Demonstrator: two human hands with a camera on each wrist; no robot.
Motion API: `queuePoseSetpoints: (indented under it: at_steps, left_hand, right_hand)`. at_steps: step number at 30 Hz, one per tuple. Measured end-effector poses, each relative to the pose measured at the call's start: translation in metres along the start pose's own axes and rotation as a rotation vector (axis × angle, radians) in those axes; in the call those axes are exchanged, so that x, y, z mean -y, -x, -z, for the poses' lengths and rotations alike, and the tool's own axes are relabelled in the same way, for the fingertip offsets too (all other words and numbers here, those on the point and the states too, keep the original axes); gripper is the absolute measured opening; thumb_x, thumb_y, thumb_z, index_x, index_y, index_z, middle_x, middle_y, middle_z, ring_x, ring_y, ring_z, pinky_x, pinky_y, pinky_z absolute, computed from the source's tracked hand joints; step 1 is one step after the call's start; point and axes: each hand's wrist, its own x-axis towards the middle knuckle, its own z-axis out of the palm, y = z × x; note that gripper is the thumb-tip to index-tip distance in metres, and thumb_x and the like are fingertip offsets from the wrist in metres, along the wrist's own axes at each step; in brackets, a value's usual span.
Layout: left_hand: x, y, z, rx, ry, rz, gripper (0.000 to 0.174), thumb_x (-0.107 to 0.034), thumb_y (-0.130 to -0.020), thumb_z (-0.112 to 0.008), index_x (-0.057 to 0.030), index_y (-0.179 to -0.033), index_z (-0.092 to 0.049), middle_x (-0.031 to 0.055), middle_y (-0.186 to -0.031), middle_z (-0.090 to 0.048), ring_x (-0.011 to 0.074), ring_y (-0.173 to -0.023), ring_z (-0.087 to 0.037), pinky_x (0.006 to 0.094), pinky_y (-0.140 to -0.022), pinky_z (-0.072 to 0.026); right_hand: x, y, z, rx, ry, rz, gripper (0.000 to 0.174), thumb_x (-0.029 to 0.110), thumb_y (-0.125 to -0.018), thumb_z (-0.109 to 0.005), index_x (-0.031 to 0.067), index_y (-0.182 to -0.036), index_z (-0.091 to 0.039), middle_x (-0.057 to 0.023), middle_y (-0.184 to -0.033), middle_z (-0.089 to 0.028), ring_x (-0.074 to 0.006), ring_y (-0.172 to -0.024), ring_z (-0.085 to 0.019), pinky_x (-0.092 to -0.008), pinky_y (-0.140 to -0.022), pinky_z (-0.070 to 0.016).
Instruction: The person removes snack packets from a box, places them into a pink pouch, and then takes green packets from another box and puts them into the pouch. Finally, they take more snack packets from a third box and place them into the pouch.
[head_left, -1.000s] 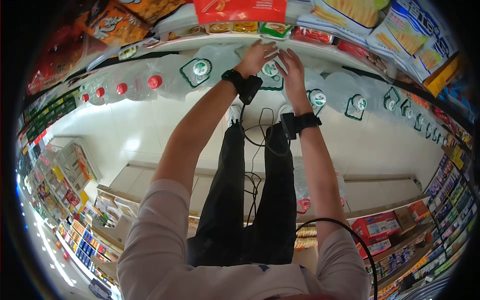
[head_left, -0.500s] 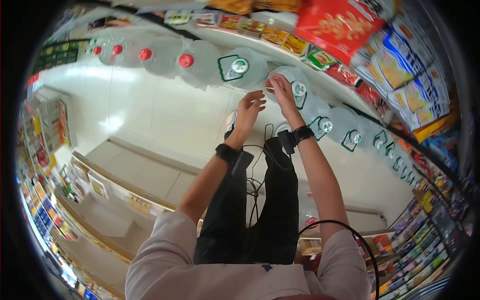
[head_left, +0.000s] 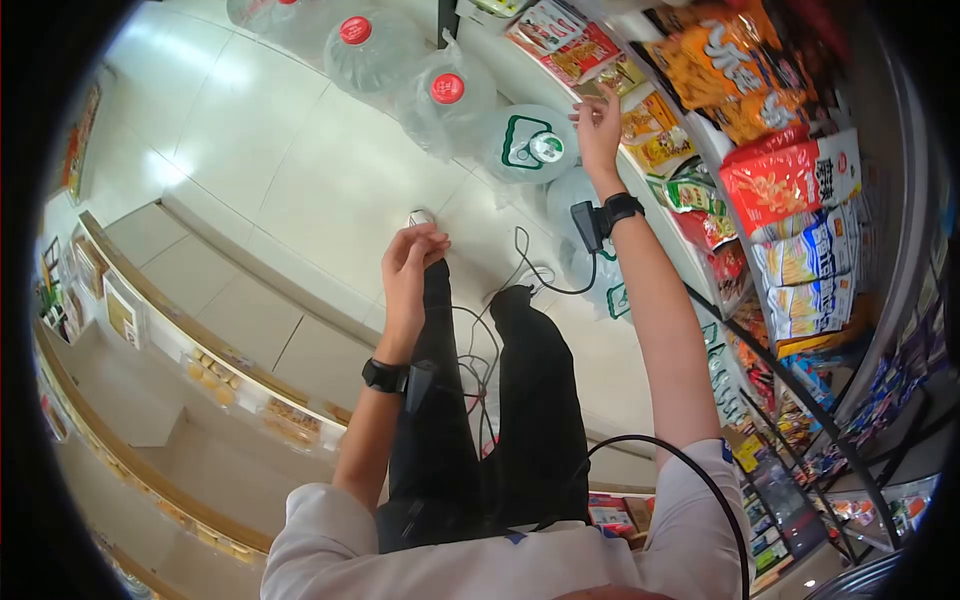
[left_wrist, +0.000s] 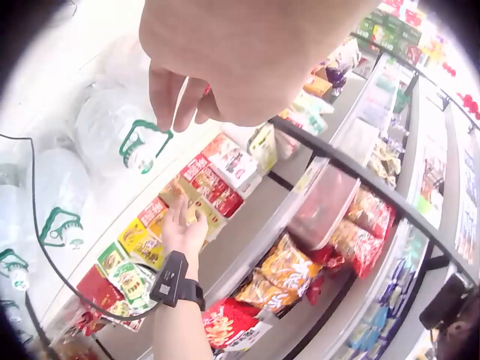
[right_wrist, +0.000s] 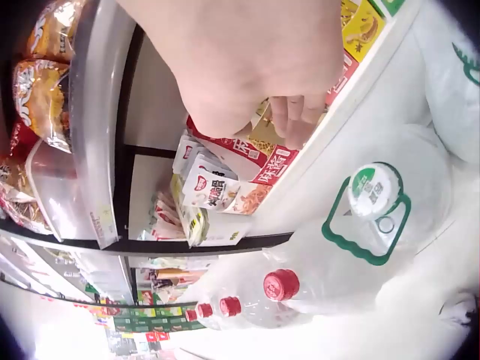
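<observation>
My right hand [head_left: 600, 132] reaches to the low shelf of boxed sachets, its fingers loosely bent. In the left wrist view its thumb and fingers are spread against gold sachets [left_wrist: 211, 215], beside red sachets [left_wrist: 211, 189] and yellow sachets [left_wrist: 139, 241]. The right wrist view has the fingertips [right_wrist: 297, 120] in front of a red-and-white box [right_wrist: 271, 166], partly hiding it. My left hand [head_left: 408, 275] hangs over the floor by the left leg, fingers loosely curled around nothing. A large clear water bottle [head_left: 508, 160] with a green handle stands just left of my right hand.
More big bottles with red caps [head_left: 447, 88] line the floor along the shelf. Above hang orange snack bags [head_left: 725, 70] and a red snack bag [head_left: 775, 190]. Low wooden-edged shelving [head_left: 235, 335] stands behind on the left. Loose black cables [head_left: 480, 345] trail between the legs.
The head view has turned, bringing the sachet shelf to the right. My right hand has moved from above the bottles to the sachets. My left hand has drawn back toward the left leg.
</observation>
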Motion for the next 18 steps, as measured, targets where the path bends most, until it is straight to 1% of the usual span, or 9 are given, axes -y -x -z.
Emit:
queuePoseSetpoints:
  at_steps: [1,2,5,6,9,10,13,16,18]
  left_hand:
    - [-0.001,0.000,0.007,-0.021,0.034,0.016,0.026,-0.013,-0.103,-0.049,0.0023,-0.119,-0.063,0.0115,-0.107,-0.070,0.0206,-0.103,-0.069,0.0332,-0.096,-0.0530]
    - [-0.001,0.001,0.012,-0.045,0.066,0.042,0.025,-0.012,-0.103,-0.050,0.0028,-0.119,-0.063,0.0116,-0.106,-0.070,0.0206,-0.102,-0.069,0.0325,-0.094,-0.0533]
    - [0.002,0.004,0.024,-0.073,0.132,0.073,0.026,-0.014,-0.101,-0.051,0.0046,-0.116,-0.063,0.0123,-0.105,-0.070,0.0206,-0.100,-0.068,0.0322,-0.092,-0.0536]
    - [0.003,0.005,0.027,-0.082,0.134,0.095,0.026,-0.013,-0.101,-0.051,0.0044,-0.116,-0.063,0.0120,-0.104,-0.070,0.0201,-0.099,-0.068,0.0322,-0.092,-0.0533]
    - [0.005,0.000,0.035,-0.086,0.149,0.139,0.026,-0.013,-0.101,-0.051,0.0034,-0.116,-0.063,0.0111,-0.104,-0.070,0.0188,-0.098,-0.068,0.0320,-0.092,-0.0523]
    - [0.006,-0.001,0.037,-0.078,0.164,0.149,0.025,-0.012,-0.100,-0.051,0.0030,-0.116,-0.063,0.0108,-0.104,-0.070,0.0183,-0.097,-0.068,0.0320,-0.091,-0.0519]
    - [0.010,-0.004,0.042,-0.059,0.188,0.162,0.024,-0.011,-0.100,-0.050,0.0025,-0.115,-0.064,0.0103,-0.103,-0.071,0.0176,-0.097,-0.067,0.0314,-0.092,-0.0516]
    - [0.010,-0.009,0.047,-0.049,0.191,0.187,0.024,-0.009,-0.101,-0.049,0.0034,-0.116,-0.063,0.0108,-0.104,-0.070,0.0181,-0.099,-0.068,0.0307,-0.094,-0.0527]
    - [0.009,-0.009,0.049,-0.059,0.202,0.189,0.025,-0.009,-0.101,-0.049,0.0032,-0.116,-0.063,0.0108,-0.104,-0.070,0.0183,-0.099,-0.068,0.0311,-0.094,-0.0526]
  right_hand:
    - [-0.001,0.000,-0.009,0.001,0.067,0.030,0.055,0.006,-0.095,-0.057,0.0079,-0.147,-0.039,-0.0134,-0.097,-0.066,-0.0204,-0.074,-0.072,-0.0298,-0.071,-0.0564]
    - [-0.002,-0.001,-0.018,-0.039,0.097,0.064,0.062,0.005,-0.094,-0.056,0.0089,-0.152,-0.034,-0.0166,-0.098,-0.065,-0.0211,-0.072,-0.073,-0.0307,-0.066,-0.0559]
    - [-0.001,-0.007,-0.027,-0.079,0.030,-0.131,0.071,0.004,-0.093,-0.055,0.0107,-0.157,-0.025,-0.0192,-0.100,-0.064,-0.0223,-0.072,-0.073,-0.0327,-0.062,-0.0567]
    - [-0.008,-0.013,-0.027,-0.067,-0.012,-0.195,0.080,0.004,-0.092,-0.055,0.0119,-0.160,-0.013,-0.0204,-0.101,-0.063,-0.0251,-0.071,-0.072,-0.0341,-0.060,-0.0580]
    - [-0.012,-0.028,-0.025,-0.037,0.002,-0.403,0.081,0.007,-0.093,-0.056,0.0109,-0.160,-0.010,-0.0188,-0.102,-0.064,-0.0268,-0.069,-0.070,-0.0348,-0.063,-0.0597]
    - [-0.015,-0.033,-0.020,0.003,0.021,-0.392,0.080,0.011,-0.094,-0.058,0.0091,-0.158,-0.010,-0.0190,-0.108,-0.062,-0.0276,-0.077,-0.070,-0.0353,-0.065,-0.0604]
    - [-0.025,-0.046,-0.012,-0.060,0.018,-0.412,0.073,0.014,-0.095,-0.060,0.0068,-0.154,-0.018,-0.0194,-0.114,-0.060,-0.0277,-0.089,-0.069,-0.0359,-0.067,-0.0612]
    - [-0.036,-0.042,-0.009,-0.070,0.132,-0.370,0.068,0.016,-0.095,-0.061,0.0040,-0.151,-0.024,-0.0204,-0.118,-0.058,-0.0281,-0.098,-0.066,-0.0379,-0.069,-0.0620]
    - [-0.043,-0.037,-0.009,-0.072,0.189,-0.301,0.063,0.015,-0.095,-0.060,0.0017,-0.148,-0.028,-0.0198,-0.117,-0.059,-0.0279,-0.097,-0.066,-0.0376,-0.070,-0.0624]
